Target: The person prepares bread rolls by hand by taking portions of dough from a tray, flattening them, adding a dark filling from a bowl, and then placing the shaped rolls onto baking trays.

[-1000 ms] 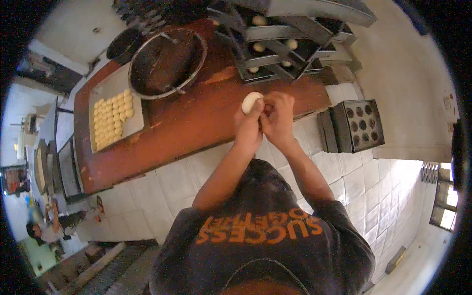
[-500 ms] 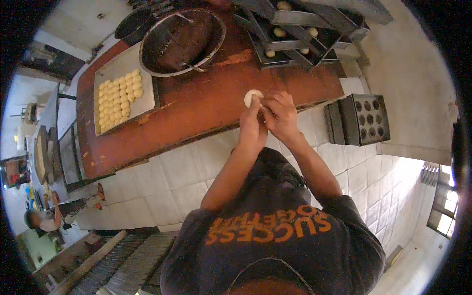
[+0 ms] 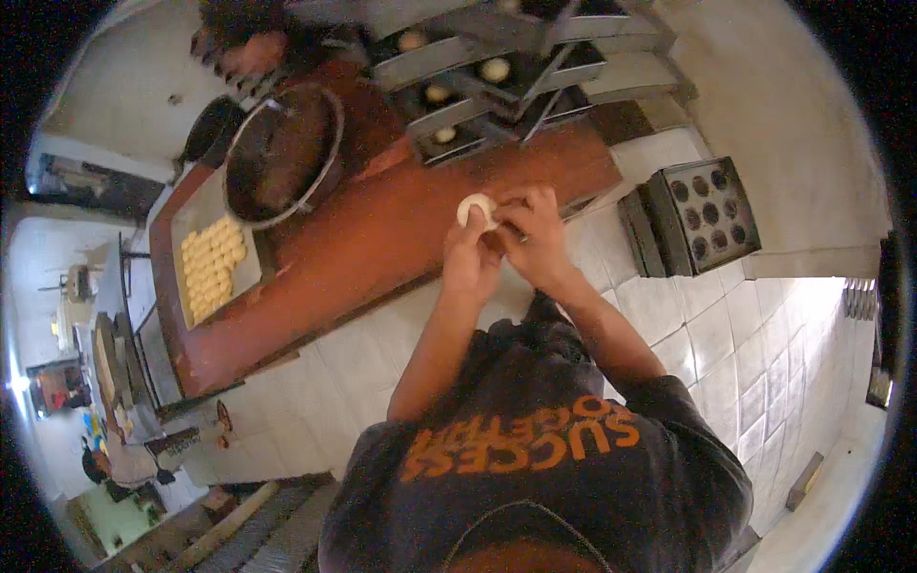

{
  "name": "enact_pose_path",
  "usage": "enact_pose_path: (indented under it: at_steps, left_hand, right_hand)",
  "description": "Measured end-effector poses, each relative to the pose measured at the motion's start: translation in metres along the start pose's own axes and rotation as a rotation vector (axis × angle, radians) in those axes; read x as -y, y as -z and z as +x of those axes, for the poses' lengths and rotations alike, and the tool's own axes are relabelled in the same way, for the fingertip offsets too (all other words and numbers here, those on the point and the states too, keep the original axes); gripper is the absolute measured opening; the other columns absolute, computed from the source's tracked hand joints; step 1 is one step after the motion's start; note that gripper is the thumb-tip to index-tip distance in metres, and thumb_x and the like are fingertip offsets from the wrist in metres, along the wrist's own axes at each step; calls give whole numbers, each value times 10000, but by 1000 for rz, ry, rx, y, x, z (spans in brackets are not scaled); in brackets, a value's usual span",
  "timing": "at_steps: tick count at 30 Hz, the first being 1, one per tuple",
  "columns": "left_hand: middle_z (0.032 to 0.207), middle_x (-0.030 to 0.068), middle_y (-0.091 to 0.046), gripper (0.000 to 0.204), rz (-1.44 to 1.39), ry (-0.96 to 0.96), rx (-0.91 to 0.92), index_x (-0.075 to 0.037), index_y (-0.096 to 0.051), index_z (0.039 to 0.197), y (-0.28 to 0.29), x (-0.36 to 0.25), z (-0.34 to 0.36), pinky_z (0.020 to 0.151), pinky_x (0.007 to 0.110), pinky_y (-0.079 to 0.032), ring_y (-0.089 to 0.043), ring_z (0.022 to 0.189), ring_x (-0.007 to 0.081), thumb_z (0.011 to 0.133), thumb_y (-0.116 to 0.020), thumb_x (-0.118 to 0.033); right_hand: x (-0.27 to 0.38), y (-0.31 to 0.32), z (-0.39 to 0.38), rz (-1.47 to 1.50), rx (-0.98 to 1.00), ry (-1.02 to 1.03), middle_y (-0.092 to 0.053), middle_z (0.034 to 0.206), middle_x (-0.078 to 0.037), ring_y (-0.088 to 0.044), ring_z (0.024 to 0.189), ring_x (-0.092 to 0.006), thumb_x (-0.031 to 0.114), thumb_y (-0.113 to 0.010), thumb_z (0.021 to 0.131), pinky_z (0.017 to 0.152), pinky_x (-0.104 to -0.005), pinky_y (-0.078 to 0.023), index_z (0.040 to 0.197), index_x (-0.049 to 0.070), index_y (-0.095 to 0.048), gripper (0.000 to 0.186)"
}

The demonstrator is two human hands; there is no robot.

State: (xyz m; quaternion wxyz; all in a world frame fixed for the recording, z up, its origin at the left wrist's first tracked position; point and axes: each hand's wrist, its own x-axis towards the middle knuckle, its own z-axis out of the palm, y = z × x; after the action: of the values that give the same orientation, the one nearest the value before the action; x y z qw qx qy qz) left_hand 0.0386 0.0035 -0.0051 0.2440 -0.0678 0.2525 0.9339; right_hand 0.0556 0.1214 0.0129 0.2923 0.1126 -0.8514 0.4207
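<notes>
A small round of pale dough (image 3: 475, 209) is held over the front part of the red-brown table (image 3: 382, 229). My left hand (image 3: 470, 263) cups it from below, its thumb pressed on the disc's face. At the right edge of the round, my right hand (image 3: 535, 229) has its fingers curled and pinching the dough. The fingertips partly cover that edge, so its shape there is hidden. Left of my hands, a metal tray (image 3: 253, 263) carries several rows of yellowish dough balls (image 3: 212, 263).
A big bowl of dark filling (image 3: 282, 158) stands beyond the tray. Stacked dark baking pans (image 3: 458, 72), some with dough balls, occupy the far side. A muffin tin (image 3: 709, 215) stands right of the table. One person (image 3: 248, 43) shows at the top; another (image 3: 124, 463) is far left.
The whole view has swung, so tray, bowl and pans now lie further left. A person has come into sight at the top. My hands keep hold of the dough, whose face shows more.
</notes>
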Motion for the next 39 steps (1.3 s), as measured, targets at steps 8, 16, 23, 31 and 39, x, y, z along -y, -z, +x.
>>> enact_pose_path:
  at_steps: [8, 16, 23, 31, 39]
  left_hand:
    - [945, 65, -548, 239, 382, 43, -23, -27, -502, 1039, -92, 121, 81, 686, 305, -472, -547, 806, 166, 824, -559, -113]
    - [940, 56, -553, 259, 348, 175, 18, -12, -514, 1034, -139, 212, 136, 690, 297, -466, -542, 809, 151, 828, -571, -159]
    - [1021, 63, -526, 312, 327, 256, 123, -16, -483, 1078, -179, 229, 147, 758, 316, -456, -527, 913, 181, 849, -548, -217]
    - [952, 79, -561, 272, 853, -116, 351, -7, -485, 1032, -199, 198, 141, 715, 284, -484, -561, 841, 155, 772, -566, 10]
    - [906, 120, -593, 308, 1533, -875, 732, -11, -581, 934, -236, 156, 98, 705, 297, -485, -590, 780, 247, 644, -670, 47]
  right_hand:
    - [-110, 133, 2, -111, -5, -115, -530, 811, -136, -473, 761, -333, 43, -610, 596, 667, -411, -384, 881, 24, -526, 297]
    - [-163, 213, 4, -76, -237, -203, -542, 809, -122, -495, 766, -326, 43, -616, 595, 684, -403, -408, 786, 49, -569, 197]
    - [-181, 243, 6, -197, -462, 37, -556, 734, -92, -541, 747, -292, 10, -638, 619, 701, -349, -457, 801, 42, -579, 194]
    - [-140, 292, -3, -66, -411, 22, -570, 832, -103, -543, 800, -284, 87, -649, 696, 715, -351, -447, 872, 43, -578, 195]
    - [-110, 293, 16, 817, -371, -339, -566, 970, -64, -536, 911, -152, 74, -456, 835, 835, -286, -418, 1041, 18, -513, 221]
